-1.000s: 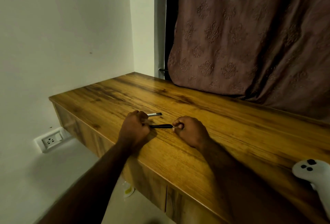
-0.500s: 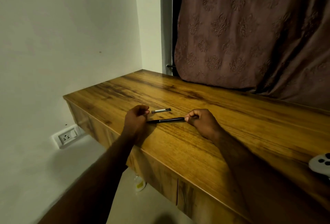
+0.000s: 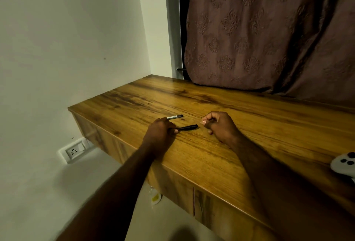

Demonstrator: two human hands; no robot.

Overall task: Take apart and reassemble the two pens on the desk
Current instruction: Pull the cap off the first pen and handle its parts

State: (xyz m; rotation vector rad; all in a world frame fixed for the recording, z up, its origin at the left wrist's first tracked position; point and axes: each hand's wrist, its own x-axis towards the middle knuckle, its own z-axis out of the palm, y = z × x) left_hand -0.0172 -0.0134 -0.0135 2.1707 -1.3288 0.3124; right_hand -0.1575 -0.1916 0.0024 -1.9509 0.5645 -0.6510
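A black pen (image 3: 187, 127) lies low over the wooden desk (image 3: 221, 164). My left hand (image 3: 159, 132) grips its left end, and its right end points freely toward my right hand. My right hand (image 3: 221, 127) rests on the desk just right of that pen, apart from it. Its fingers are curled and the thumb lies against the forefinger. Nothing shows between them, and a small part could be hidden there. A second, silver-grey pen (image 3: 175, 117) with a dark tip lies on the desk just behind my left hand.
A white controller (image 3: 343, 164) sits at the desk's right edge. A brown patterned curtain (image 3: 259, 39) hangs behind the desk, and a white wall runs along the left. Below the desk's left end are a wall socket (image 3: 74, 150) and a small bottle (image 3: 155, 196) on the floor.
My right hand has let go of the black pen's right end and drawn away to the right. My left hand still holds the pen. The silver pen has not moved.
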